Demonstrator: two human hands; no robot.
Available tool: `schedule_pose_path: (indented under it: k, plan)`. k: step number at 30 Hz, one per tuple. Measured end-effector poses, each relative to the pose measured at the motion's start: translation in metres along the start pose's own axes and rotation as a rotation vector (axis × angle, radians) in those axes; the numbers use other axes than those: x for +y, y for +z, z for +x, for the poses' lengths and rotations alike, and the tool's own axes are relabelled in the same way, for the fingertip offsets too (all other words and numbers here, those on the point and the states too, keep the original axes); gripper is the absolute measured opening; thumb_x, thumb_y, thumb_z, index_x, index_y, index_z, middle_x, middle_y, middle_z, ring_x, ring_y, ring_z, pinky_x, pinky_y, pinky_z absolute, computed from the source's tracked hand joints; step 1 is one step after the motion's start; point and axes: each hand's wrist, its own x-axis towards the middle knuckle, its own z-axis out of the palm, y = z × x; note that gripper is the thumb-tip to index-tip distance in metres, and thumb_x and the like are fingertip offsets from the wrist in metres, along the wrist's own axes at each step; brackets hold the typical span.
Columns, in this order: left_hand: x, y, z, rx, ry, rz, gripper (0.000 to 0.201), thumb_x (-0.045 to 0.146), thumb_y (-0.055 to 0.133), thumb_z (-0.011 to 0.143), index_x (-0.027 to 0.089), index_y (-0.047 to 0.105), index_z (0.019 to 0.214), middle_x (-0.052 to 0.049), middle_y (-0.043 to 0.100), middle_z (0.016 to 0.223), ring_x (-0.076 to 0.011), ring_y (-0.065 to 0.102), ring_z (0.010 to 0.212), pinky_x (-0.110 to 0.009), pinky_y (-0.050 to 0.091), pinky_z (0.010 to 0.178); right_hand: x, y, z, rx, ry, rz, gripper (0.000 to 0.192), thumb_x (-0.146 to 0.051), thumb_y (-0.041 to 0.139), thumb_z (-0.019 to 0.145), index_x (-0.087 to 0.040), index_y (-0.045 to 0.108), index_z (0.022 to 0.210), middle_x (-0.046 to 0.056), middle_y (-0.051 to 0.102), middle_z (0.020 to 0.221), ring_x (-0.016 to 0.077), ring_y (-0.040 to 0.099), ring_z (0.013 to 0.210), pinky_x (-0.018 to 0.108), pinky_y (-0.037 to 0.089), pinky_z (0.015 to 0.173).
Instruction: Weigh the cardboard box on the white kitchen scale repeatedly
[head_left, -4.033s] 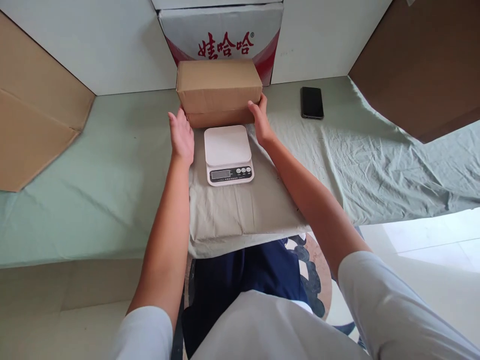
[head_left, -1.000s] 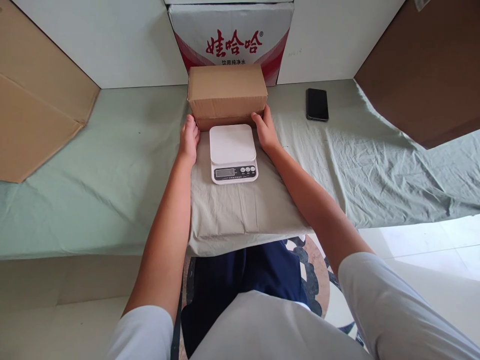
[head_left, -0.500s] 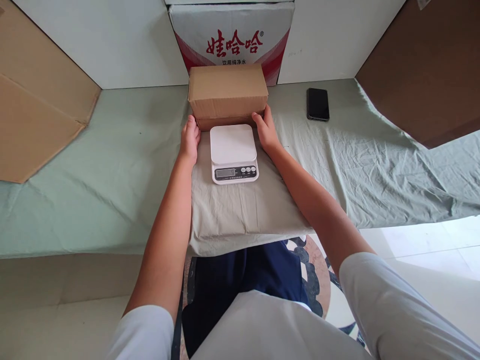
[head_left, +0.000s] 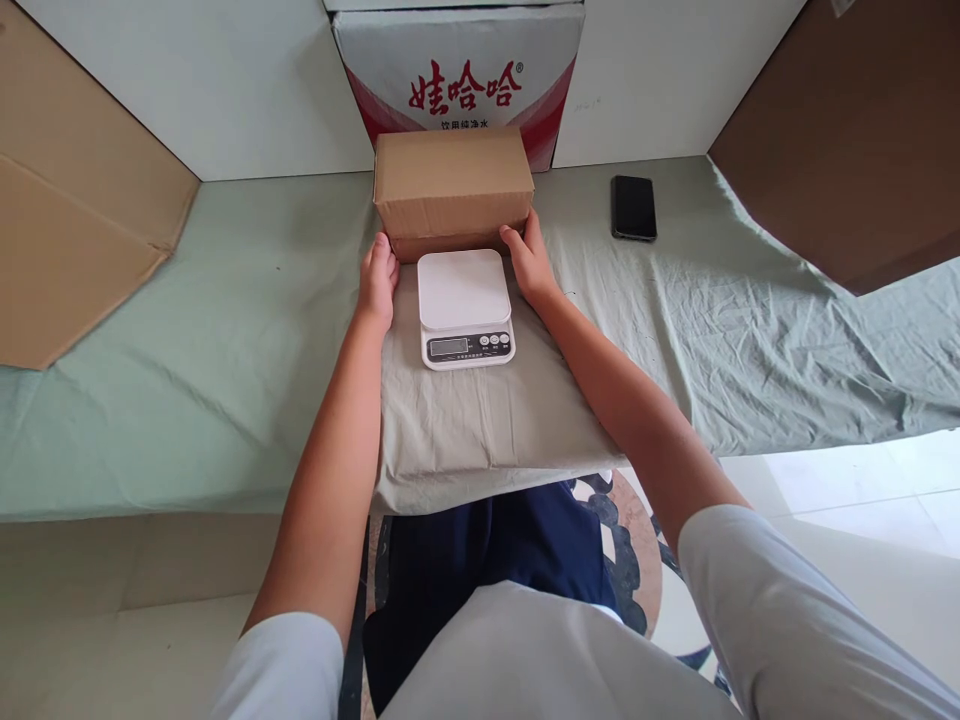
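L hand (head_left: 377, 282): fingers (head_left: 384, 248) extended, tips pressed vs the lower left corner of the cardboard box (head_left: 453, 185). R hand (head_left: 530, 262): fingers (head_left: 517, 238) likewise extended, touching the lower right corner. Neither hand wraps around anything; the box is pinched between the two sets of fingertips, palms open. Can't tell if the box is lifted or resting.

Box sits upright, closed, at the far edge of a beige folded cloth (head_left: 487, 430), just behind a white kitchen scale (head_left: 463, 306). Scale lies between the two hands, platform bare, display and buttons facing the person; not touched by either hand.

Beige cloth lies on top of a pale green sheet (head_left: 202, 340) covering the desk. Right behind the box, touching or nearly so, stands a white-and-red carton (head_left: 457, 70) w/ red Chinese print. Black phone (head_left: 633, 207) lies flat on the green sheet, to the right of the box, well apart from the R hand. Flat cardboard panel (head_left: 67, 250) leans at far left; a darker brown panel (head_left: 847, 140) at far right.
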Motion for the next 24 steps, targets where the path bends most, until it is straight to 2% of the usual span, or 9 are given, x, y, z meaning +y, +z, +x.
schedule_pose_path:
  k: [6,11,16,24]
  plan:
    - [0.0002,-0.0006,0.0003,0.008,-0.008,0.009,0.080,0.084,0.049,0.085,0.032,0.060,0.145,-0.003,0.045,0.170,-0.0228,0.025,0.166,-0.036,0.021,0.134,0.0004,0.0009,0.0004,0.005,0.004,-0.012,0.081,-0.079,0.050,0.086,-0.026,0.041,0.146,0.007,0.054,0.158,0.0264,0.042,0.156,0.045,0.031,0.136]
    - [0.0005,-0.0001,0.0007,-0.005,0.011,-0.011,0.081,0.082,0.050,0.086,0.029,0.058,0.147,-0.006,0.044,0.170,-0.0226,0.028,0.165,-0.036,0.023,0.134,0.0006,0.0009,0.0004,0.002,0.003,-0.003,0.081,-0.077,0.052,0.085,-0.024,0.040,0.146,0.009,0.054,0.158,0.0269,0.043,0.155,0.045,0.031,0.136]
    - [-0.0001,0.0007,-0.0001,-0.017,0.038,-0.037,0.090,0.084,0.052,0.082,0.025,0.054,0.149,-0.010,0.043,0.171,-0.0247,0.033,0.163,-0.039,0.024,0.134,0.0040,0.0006,0.0025,-0.010,-0.018,-0.013,0.083,-0.078,0.050,0.086,-0.023,0.038,0.147,0.010,0.052,0.159,0.0276,0.041,0.156,0.046,0.030,0.136]
    - [-0.0085,-0.0034,0.0072,-0.025,0.075,-0.050,0.089,0.090,0.058,0.075,0.029,0.064,0.139,-0.008,0.050,0.166,-0.0278,0.031,0.164,-0.043,0.026,0.134,0.0090,0.0004,0.0053,-0.012,-0.025,-0.028,0.081,-0.077,0.051,0.087,-0.024,0.037,0.147,0.009,0.052,0.159,0.0269,0.044,0.153,0.046,0.031,0.135]
